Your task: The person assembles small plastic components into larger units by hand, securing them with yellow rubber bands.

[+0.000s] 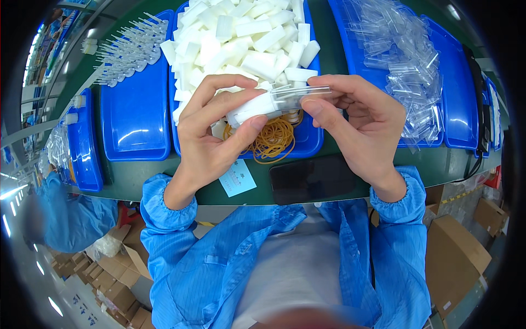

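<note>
Both hands meet over the front of a blue tray heaped with white foam-like blocks. My left hand is closed around a white piece, its thumb below and fingers above. At that piece's right end is a clear plastic sleeve, with thin white stems showing inside it. My right hand pinches the sleeve between thumb and forefinger; its other fingers are curled. Just beneath the hands lies a bundle of tan rubber bands.
White stemmed parts lie on a blue tray at left. More clear sleeves fill a tray at right. A black phone and blue paper card lie at the table's near edge. Another person's blue sleeve shows far left.
</note>
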The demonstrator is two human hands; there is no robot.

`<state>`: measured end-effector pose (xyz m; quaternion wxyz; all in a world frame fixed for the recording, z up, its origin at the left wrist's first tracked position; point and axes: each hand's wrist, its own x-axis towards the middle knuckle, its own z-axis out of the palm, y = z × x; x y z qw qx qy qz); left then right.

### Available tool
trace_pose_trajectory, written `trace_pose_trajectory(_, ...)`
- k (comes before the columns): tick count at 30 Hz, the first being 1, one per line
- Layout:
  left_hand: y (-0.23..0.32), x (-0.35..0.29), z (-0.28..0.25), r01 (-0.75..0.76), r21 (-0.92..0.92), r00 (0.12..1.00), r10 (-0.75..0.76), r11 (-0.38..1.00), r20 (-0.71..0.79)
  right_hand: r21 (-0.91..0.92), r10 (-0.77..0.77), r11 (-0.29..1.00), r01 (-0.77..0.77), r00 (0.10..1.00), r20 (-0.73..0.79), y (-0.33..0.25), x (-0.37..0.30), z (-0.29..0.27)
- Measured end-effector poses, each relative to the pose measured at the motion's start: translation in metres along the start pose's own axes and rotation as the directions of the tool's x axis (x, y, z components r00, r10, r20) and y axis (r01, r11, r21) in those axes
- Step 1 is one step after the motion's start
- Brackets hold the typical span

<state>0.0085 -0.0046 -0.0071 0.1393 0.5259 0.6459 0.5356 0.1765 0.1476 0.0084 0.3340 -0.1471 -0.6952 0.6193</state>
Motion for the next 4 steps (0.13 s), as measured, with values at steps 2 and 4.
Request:
trace_pose_trajectory(2, 0.0006, -0.0005, 0.0005, 0.002, -0.008, 1.000, -0.002, 1.000, -0.004, 0.023, 0.045, 0.999, -0.045, 0.998, -0.032, -0.0007, -0.0011, 0.0008)
trace_pose_trajectory(4, 0.0030, -0.0005, 0.0005, 0.051, -0.051, 0.999, -0.051, 0.997, 0.007, 0.057, 0.125, 0.991, -0.124, 0.992, -0.005, -0.0027, -0.0013, -0.0017)
